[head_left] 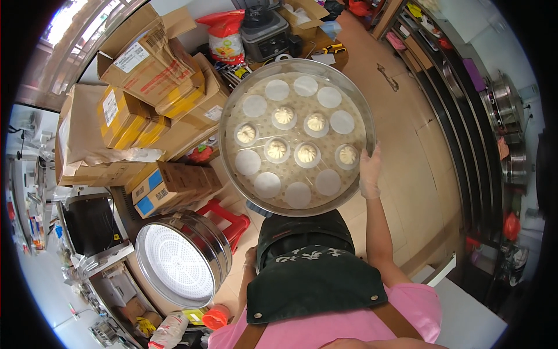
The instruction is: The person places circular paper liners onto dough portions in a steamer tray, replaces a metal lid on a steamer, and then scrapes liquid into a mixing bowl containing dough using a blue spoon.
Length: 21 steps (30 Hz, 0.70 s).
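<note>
A large round metal steamer tray (pixel 232 181) is in front of me, its near edge just beyond my dark green apron (pixel 314 291). Inside it lies a perforated liner with several round white paper discs (pixel 268 185). Several pleated buns (pixel 284 116) each sit on a disc; other discs are bare. My right hand (pixel 371 171), in a thin clear glove, is closed on the tray's right rim. Lower down, beside the apron's left edge, my left hand (pixel 251 257) shows only in part, and its fingers are hidden. It is near a stack of steamer tiers (pixel 218 247).
The steamer stack shows a perforated white base and stands by a red stool (pixel 237 224). Cardboard boxes (pixel 145 70) are piled at the left. A dark shelving rack (pixel 447 116) holding metal pots runs along the right. Tiled floor (pixel 412 151) lies between rack and tray.
</note>
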Each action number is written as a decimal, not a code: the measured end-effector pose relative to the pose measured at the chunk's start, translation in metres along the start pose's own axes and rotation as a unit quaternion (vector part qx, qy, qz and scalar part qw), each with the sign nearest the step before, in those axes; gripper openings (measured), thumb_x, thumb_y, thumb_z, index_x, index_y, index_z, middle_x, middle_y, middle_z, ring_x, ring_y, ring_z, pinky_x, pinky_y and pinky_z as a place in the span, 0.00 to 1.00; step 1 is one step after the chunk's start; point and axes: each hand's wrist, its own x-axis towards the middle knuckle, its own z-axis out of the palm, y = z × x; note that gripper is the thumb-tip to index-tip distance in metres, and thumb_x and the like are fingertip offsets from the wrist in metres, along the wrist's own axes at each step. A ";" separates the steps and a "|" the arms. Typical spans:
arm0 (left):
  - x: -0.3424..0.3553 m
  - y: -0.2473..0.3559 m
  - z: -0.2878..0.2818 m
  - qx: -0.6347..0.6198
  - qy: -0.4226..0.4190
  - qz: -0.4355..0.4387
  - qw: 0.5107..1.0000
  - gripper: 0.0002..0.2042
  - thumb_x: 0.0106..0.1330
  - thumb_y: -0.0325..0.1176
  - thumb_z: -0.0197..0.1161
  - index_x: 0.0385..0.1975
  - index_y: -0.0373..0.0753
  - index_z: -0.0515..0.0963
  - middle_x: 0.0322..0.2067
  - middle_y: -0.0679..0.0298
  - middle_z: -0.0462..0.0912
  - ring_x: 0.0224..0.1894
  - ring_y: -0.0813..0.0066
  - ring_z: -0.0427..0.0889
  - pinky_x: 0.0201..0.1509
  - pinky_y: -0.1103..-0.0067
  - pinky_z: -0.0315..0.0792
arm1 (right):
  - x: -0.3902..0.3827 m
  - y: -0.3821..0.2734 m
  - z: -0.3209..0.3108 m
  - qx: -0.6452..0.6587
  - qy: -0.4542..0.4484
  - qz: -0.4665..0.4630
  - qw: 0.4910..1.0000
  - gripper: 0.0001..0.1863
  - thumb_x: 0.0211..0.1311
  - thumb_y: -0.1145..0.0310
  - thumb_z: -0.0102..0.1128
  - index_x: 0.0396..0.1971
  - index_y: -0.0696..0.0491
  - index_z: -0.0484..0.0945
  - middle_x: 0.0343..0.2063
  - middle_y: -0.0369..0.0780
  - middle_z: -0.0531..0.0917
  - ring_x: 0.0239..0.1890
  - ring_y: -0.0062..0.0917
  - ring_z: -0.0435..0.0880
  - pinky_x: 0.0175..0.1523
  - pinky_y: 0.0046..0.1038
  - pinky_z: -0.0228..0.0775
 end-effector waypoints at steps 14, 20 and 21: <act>0.005 0.007 -0.005 -0.046 0.053 0.009 0.997 0.22 0.64 0.48 0.55 0.41 0.32 0.80 0.36 0.52 0.84 0.44 0.61 0.82 0.50 0.73 0.72 | -0.002 -0.007 -0.007 -0.033 -0.009 -0.008 0.999 0.29 0.61 0.72 0.54 0.60 0.68 0.60 0.53 0.58 0.73 0.56 0.47 0.73 0.59 0.36 0.66; -0.016 0.027 -0.066 -0.265 0.243 -0.241 0.901 0.19 0.62 0.45 0.60 0.35 0.32 0.80 0.33 0.54 0.84 0.38 0.59 0.81 0.42 0.67 0.72 | -0.010 -0.015 0.014 -0.045 -0.029 -0.029 0.998 0.30 0.59 0.73 0.56 0.60 0.66 0.61 0.52 0.57 0.73 0.54 0.47 0.74 0.57 0.37 0.67; 0.006 0.075 -0.103 -0.223 0.298 -0.203 0.906 0.18 0.62 0.44 0.61 0.38 0.32 0.79 0.35 0.54 0.84 0.40 0.59 0.82 0.45 0.66 0.72 | -0.007 -0.028 -0.011 -0.157 0.045 -0.154 0.974 0.30 0.58 0.73 0.58 0.60 0.64 0.62 0.51 0.56 0.74 0.51 0.45 0.76 0.56 0.35 0.68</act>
